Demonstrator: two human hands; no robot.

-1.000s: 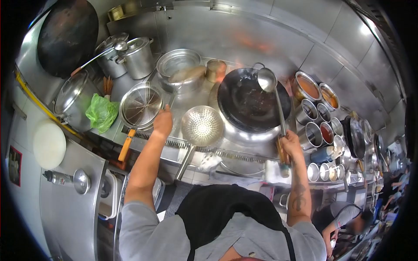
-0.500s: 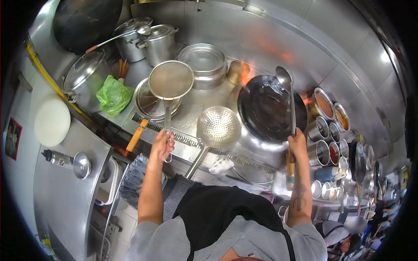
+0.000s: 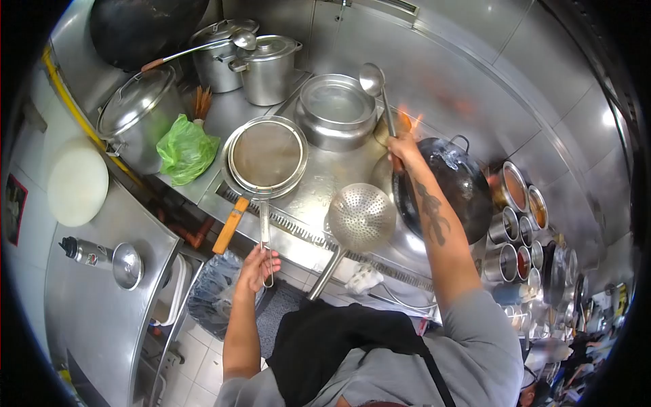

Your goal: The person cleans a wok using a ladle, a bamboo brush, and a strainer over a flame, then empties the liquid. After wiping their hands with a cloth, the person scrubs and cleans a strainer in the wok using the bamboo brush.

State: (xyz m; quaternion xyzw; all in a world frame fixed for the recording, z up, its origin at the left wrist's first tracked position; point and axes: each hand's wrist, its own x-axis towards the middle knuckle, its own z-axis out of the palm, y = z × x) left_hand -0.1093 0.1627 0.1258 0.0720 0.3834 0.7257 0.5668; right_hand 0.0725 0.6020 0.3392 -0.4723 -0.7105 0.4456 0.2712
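Observation:
My left hand (image 3: 256, 269) is at the handle of a fine-mesh strainer (image 3: 267, 154), whose round head lies over a metal bowl with a wooden-handled tool (image 3: 232, 225). The fingers look loosely curled at the handle's end. My right hand (image 3: 403, 150) grips the wooden end of a ladle (image 3: 372, 80), its bowl raised near the back wall, right of the lidded-looking round pot (image 3: 337, 102). Partly behind my right forearm sits a black wok (image 3: 461, 193) on the burner. A perforated skimmer (image 3: 362, 216) rests between strainer and wok, its handle toward me.
Flames (image 3: 404, 121) show behind the wok. Sauce containers (image 3: 513, 186) line the right side. Tall pots (image 3: 270, 71) and a green bag (image 3: 186, 150) stand at the left. A bin (image 3: 218, 298) is below the stove edge. Other people are at far right.
The strainer has come down over the bowl, my left hand still at its handle. My right hand has moved left with the ladle, away from the wok. The camera view has shifted.

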